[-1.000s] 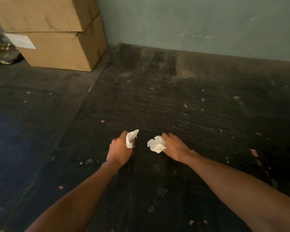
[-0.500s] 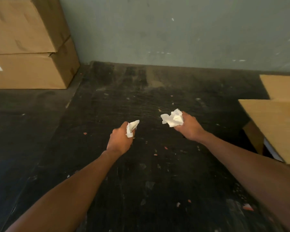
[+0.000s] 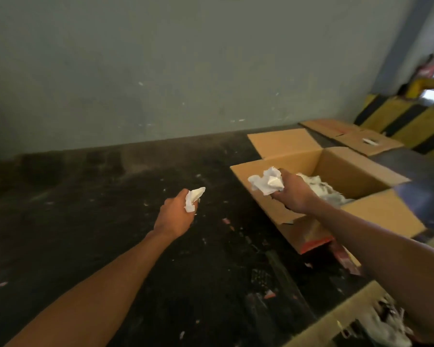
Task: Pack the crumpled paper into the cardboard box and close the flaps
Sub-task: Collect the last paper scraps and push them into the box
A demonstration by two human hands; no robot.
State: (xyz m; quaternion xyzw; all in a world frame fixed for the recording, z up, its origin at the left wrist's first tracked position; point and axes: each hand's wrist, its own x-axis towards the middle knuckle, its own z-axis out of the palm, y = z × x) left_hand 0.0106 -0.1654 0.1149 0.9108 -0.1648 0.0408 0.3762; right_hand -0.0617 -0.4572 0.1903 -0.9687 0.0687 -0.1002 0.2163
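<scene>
An open cardboard box [image 3: 341, 162] sits on the dark floor at the right, all flaps spread outward. White crumpled paper [image 3: 321, 189] lies inside it. My right hand [image 3: 295, 194] is over the box's near-left corner, shut on a wad of crumpled paper [image 3: 266, 181]. My left hand [image 3: 176, 214] hovers above the floor to the left of the box, closed around a smaller crumpled paper [image 3: 194, 197].
A flattened cardboard sheet [image 3: 351, 136] lies behind the box near yellow-and-black barriers [image 3: 406, 116]. Another box [image 3: 356, 321] with mixed scraps is at the bottom right. A grey wall [image 3: 161, 71] bounds the scuffed, littered floor [image 3: 85, 221]. A person stands far right.
The view swung right, so the stacked boxes left the frame and the open box came fully into sight. My right hand moved from the floor to over the box; both hands still hold paper.
</scene>
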